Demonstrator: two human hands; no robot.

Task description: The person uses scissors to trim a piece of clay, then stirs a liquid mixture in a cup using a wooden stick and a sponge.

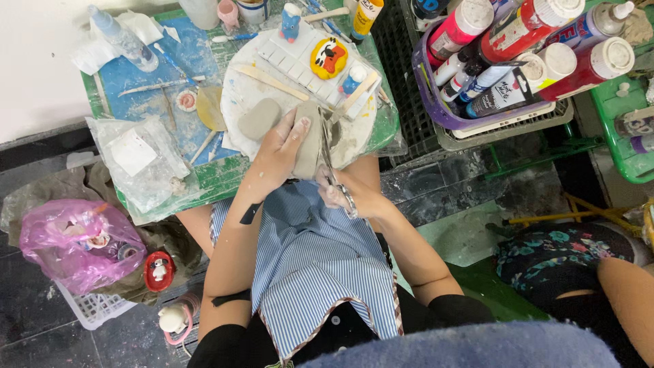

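My left hand (281, 151) holds a flat grey slab of clay (310, 142) upright over the front edge of a round white board (240, 95). My right hand (344, 196) grips a pair of scissors (332, 167) whose blades run along the slab's right edge. A second grey clay lump (259, 118) lies on the board just left of my left hand. At the board's far side sit a white clay piece shaped like a grid of squares (294, 63), a yellow and red clay figure (328, 57) and two small blue figures (290, 23).
A small green table (211, 174) carries a blue mat, wooden tools, a squeeze bottle (124, 38) and plastic bags. A purple basket of paint bottles (518, 54) stands to the right. A pink bag (80, 240) and small figures lie on the floor at left. Another person's knee (623, 279) is at the right.
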